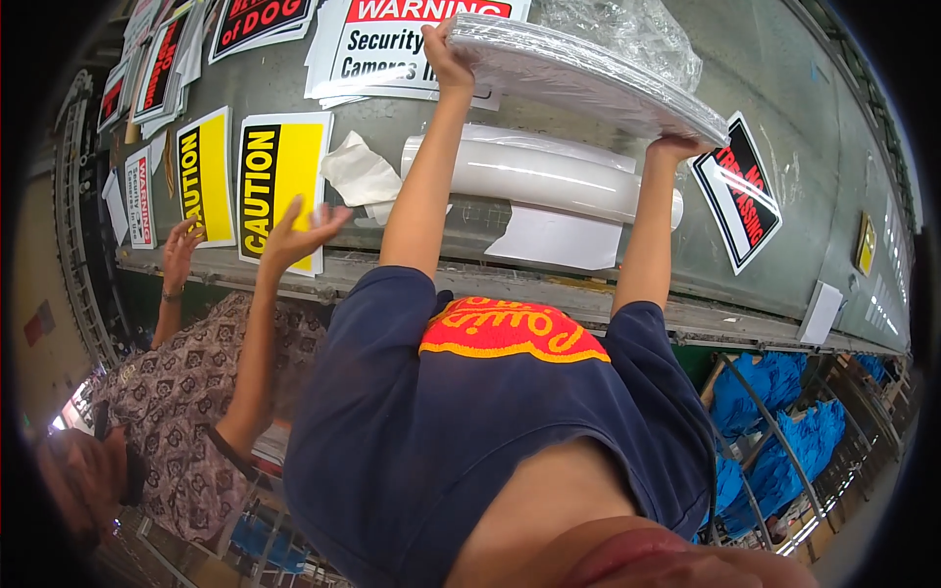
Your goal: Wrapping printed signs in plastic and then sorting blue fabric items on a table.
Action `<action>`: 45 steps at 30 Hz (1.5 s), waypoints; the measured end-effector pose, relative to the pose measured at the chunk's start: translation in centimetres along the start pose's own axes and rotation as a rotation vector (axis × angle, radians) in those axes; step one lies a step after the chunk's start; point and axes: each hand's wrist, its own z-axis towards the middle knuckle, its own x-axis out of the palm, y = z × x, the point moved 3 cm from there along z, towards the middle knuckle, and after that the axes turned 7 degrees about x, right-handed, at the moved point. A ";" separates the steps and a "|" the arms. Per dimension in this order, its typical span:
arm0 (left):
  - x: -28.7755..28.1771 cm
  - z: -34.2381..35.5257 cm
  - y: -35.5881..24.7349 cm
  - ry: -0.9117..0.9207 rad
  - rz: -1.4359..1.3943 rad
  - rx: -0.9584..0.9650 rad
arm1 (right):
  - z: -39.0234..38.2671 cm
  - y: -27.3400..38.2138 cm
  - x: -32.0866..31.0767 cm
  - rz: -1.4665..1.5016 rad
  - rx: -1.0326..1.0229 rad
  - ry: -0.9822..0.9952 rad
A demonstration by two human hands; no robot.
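Both my arms reach out over the grey table, holding up a thick flat stack of sheets wrapped in shiny clear film. My left hand is closed on its left end, and my right hand grips the right end from below. Beneath the stack, a wide roll of clear plastic film lies between my forearms. A white paper sheet sits at the roll's near side. Next to my right hand is a black, red and white sign. Behind my left hand lies a white sign with a red band.
At the left, a co-worker's hands are over yellow and black signs. Crumpled white paper lies beside the roll. Loose clear film is at the back. Blue material hangs on a rack at the lower right.
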 end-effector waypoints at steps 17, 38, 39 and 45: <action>-5.5 -1.7 6.4 -0.017 0.224 -0.102 | 0.9 -1.2 -0.9 0.030 -0.057 0.020; -5.5 -1.1 8.3 -0.086 0.236 -0.052 | -0.9 -1.9 0.1 -0.089 0.221 0.056; -7.1 -0.7 9.0 -0.072 0.208 -0.044 | -0.4 -2.6 -0.3 -0.085 0.238 0.109; -8.1 -4.4 3.1 0.023 0.578 -0.250 | 1.6 -4.7 -1.0 0.025 0.139 -0.037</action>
